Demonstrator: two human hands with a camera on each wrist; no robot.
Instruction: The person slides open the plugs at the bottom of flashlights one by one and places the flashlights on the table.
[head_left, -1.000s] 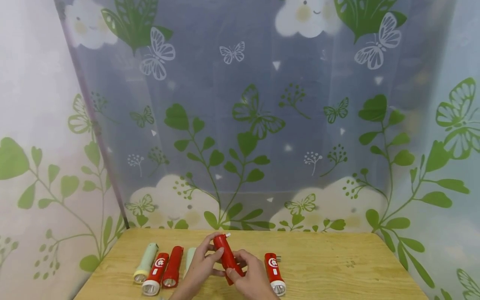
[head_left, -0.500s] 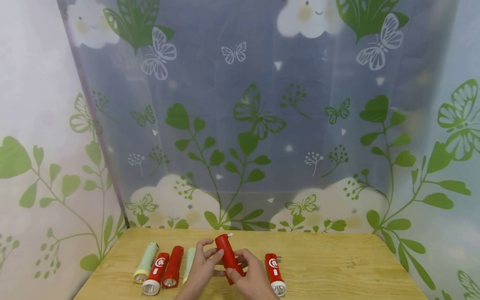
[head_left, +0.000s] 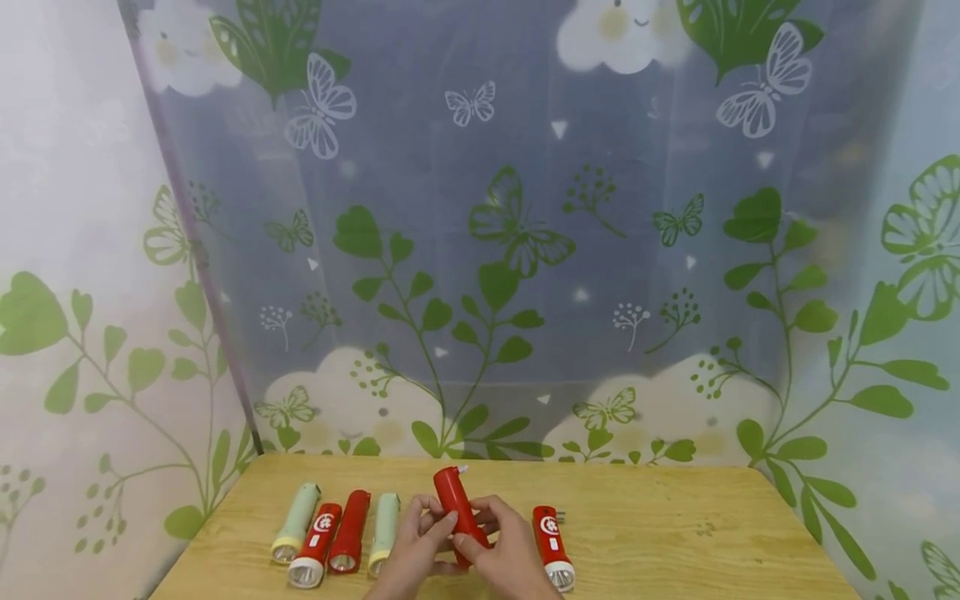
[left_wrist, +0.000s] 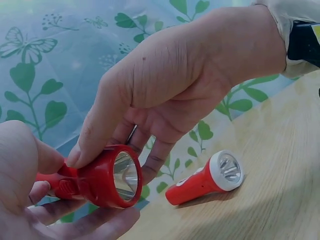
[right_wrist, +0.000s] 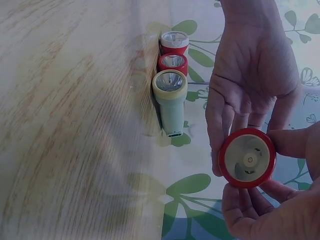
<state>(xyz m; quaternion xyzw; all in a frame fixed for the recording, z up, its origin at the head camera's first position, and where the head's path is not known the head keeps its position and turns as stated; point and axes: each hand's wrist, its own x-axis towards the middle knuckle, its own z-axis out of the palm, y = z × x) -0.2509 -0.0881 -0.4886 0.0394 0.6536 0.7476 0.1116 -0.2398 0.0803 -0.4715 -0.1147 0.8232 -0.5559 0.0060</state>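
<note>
A red flashlight (head_left: pixel 456 498) is held tilted above the table by both hands, its lens end toward the person. My left hand (head_left: pixel 418 537) holds the body from the left, thumb lying along it. From the other side my right hand (head_left: pixel 508 543) grips it nearer the lens end, thumb on top. A small pale piece sticks out at the far end. In the left wrist view, the flashlight's round lens (left_wrist: pixel 126 175) and ridged switch (left_wrist: pixel 66 187) show between the hands. The right wrist view looks straight into the red-rimmed reflector (right_wrist: pixel 249 159).
On the wooden table (head_left: pixel 660 533), left of the hands, lie a green flashlight (head_left: pixel 298 517), a red-and-white one (head_left: pixel 318 537), a plain red one (head_left: pixel 350 533) and another green one (head_left: pixel 386 525). To the right lies a red-and-white flashlight (head_left: pixel 551 542) with metal prongs out. A printed curtain (head_left: pixel 517 333) hangs behind.
My left hand has slid down the flashlight toward the right hand, its fingers drawing in, uncovering more of the nearby green flashlight. The right hand keeps its grip.
</note>
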